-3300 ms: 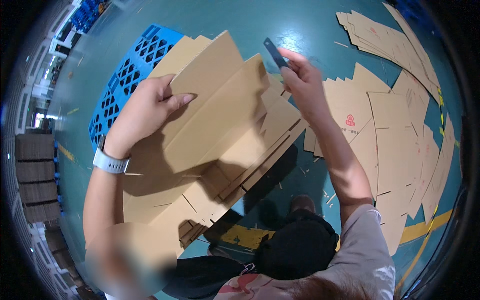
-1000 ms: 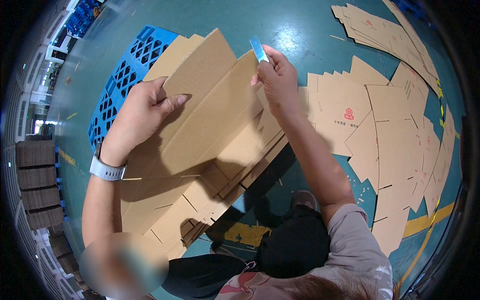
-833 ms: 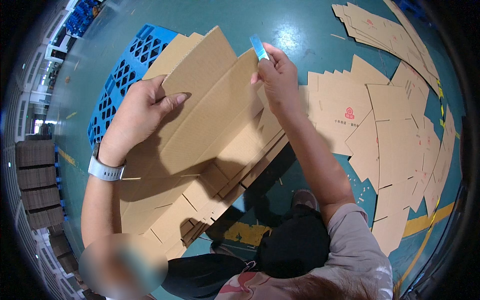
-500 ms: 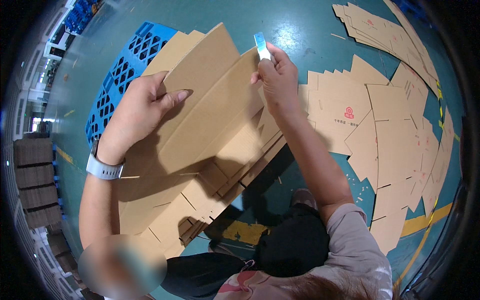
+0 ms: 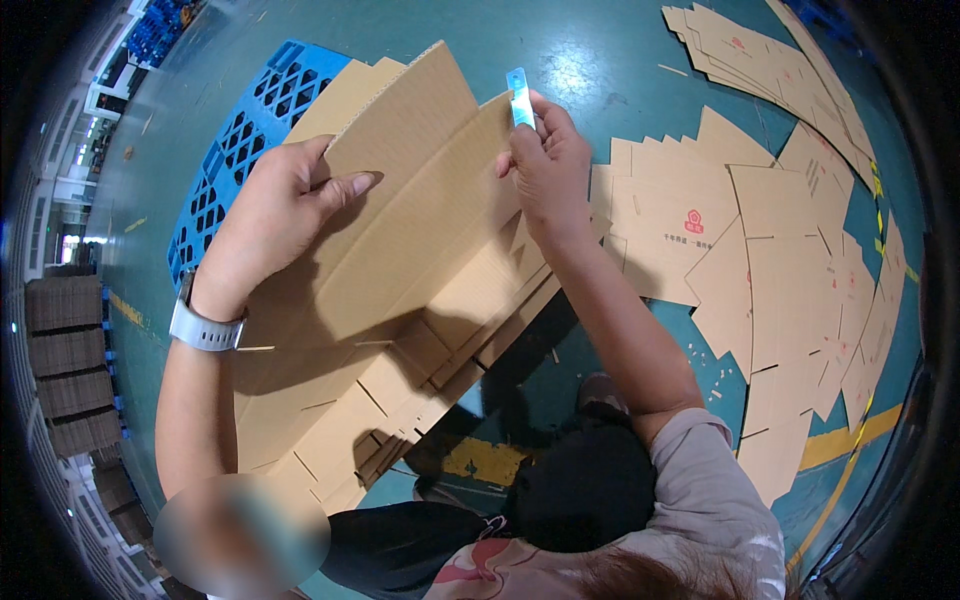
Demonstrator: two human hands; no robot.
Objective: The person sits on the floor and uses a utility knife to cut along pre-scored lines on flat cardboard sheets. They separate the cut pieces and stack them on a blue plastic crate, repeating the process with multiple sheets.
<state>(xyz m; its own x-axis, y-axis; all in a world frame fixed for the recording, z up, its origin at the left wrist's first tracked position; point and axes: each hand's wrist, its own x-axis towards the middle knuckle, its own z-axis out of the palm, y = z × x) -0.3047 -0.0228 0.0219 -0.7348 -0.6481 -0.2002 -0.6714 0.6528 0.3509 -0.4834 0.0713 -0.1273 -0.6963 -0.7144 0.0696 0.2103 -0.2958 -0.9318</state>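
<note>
My left hand (image 5: 275,215) grips the top edge of a folded brown cardboard sheet (image 5: 410,165), thumb lying on the near face and the other fingers hidden behind. My right hand (image 5: 548,170) is closed on a short, flat, shiny blade (image 5: 520,98) that points upward beside the cardboard's upper right corner. Whether the blade touches the cardboard is hard to tell. Below the raised sheet lie more slotted cardboard blanks (image 5: 335,425), partly in my arms' shadow.
A blue plastic pallet (image 5: 215,190) sticks out behind the cardboard. Printed flat cardboard sheets (image 5: 660,215) spread over the green floor at right, with another pile (image 5: 760,60) at far right. Stacked cardboard (image 5: 65,350) stands at far left. Small scraps (image 5: 715,375) dot the floor.
My right hand and the blade have shifted slightly left and down along the cardboard's corner. My left hand keeps its grip on the sheet, almost unmoved.
</note>
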